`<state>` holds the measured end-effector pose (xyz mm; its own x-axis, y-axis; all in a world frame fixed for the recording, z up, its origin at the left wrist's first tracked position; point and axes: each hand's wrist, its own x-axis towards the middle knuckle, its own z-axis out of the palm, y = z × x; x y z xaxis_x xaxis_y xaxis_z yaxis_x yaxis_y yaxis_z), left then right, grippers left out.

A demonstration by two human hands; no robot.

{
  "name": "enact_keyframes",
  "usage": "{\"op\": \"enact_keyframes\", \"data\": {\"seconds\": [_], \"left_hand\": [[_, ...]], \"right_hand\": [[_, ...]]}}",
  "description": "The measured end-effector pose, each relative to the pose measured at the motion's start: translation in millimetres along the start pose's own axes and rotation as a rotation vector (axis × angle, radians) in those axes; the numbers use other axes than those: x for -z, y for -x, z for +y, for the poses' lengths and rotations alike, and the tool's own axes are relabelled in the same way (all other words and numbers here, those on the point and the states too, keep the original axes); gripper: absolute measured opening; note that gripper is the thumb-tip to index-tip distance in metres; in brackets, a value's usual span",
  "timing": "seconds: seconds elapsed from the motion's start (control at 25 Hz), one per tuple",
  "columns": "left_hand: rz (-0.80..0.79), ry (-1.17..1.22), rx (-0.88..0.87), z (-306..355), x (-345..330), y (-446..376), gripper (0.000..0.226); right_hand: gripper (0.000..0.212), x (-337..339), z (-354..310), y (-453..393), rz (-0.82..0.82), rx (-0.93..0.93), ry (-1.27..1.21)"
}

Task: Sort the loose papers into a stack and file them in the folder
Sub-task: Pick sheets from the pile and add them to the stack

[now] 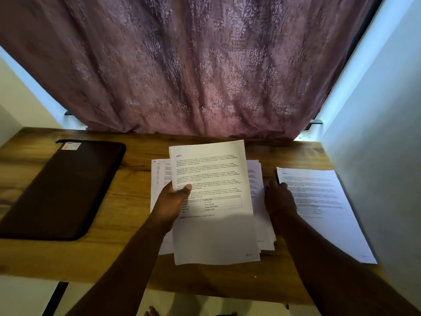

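1. Left hand (173, 199): pinching raised sheet (211, 201) over loose pile (259, 201), mid-table (127, 258).
2. Right hand (279, 198): fingers on separate sheets (323, 206); grip not discernible.
3. Folder (61, 190): closed, far left.
4. Risk: thin pinch, sheet sagging or slipping.
5. Risk: right sheets near table edge and wall (387, 156); clearance tight. Open room toward folder.
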<state>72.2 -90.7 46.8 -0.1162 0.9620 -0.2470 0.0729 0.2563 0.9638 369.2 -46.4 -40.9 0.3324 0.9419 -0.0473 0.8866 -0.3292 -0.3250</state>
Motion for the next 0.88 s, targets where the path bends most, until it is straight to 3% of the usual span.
{"op": "enact_keyframes", "data": {"seconds": [0.12,0.2,0.28,0.36,0.44,0.56,0.72,0.88], "left_hand": [[0.003,0.051,0.029,-2.6,6.1,2.4,0.022],[0.001,0.078,0.043,-2.9,12.8,3.0,0.022],[-0.020,0.097,0.059,-2.0,20.0,3.6,0.022],[-0.037,0.122,0.081,-2.2,26.8,3.3,0.023],[-0.045,0.127,0.099,-3.2,31.6,1.7,0.023],[-0.069,0.106,0.106,-1.8,38.2,-0.6,0.025],[-0.167,0.050,0.065,7.6,45.1,-1.9,0.033],[-0.213,-0.037,0.045,22.0,55.8,-2.7,0.029]], "right_hand": [[0.023,12.2,-7.8,-3.3,0.088,-0.045,-0.173],[0.023,29.5,-21.1,-0.7,0.194,-0.090,-0.423],[0.023,51.8,-38.0,1.1,0.205,-0.226,-0.861],[0.026,78.5,-56.7,1.2,0.106,-0.339,-1.438],[0.020,109.3,-81.0,0.2,0.000,-0.276,-1.687],[0.017,151.5,-129.3,4.3,-0.120,0.061,-1.500],[0.028,174.5,-188.4,11.7,-0.293,0.547,-0.746],[0.037,168.3,-228.3,13.8,-0.268,0.892,0.039]]}}
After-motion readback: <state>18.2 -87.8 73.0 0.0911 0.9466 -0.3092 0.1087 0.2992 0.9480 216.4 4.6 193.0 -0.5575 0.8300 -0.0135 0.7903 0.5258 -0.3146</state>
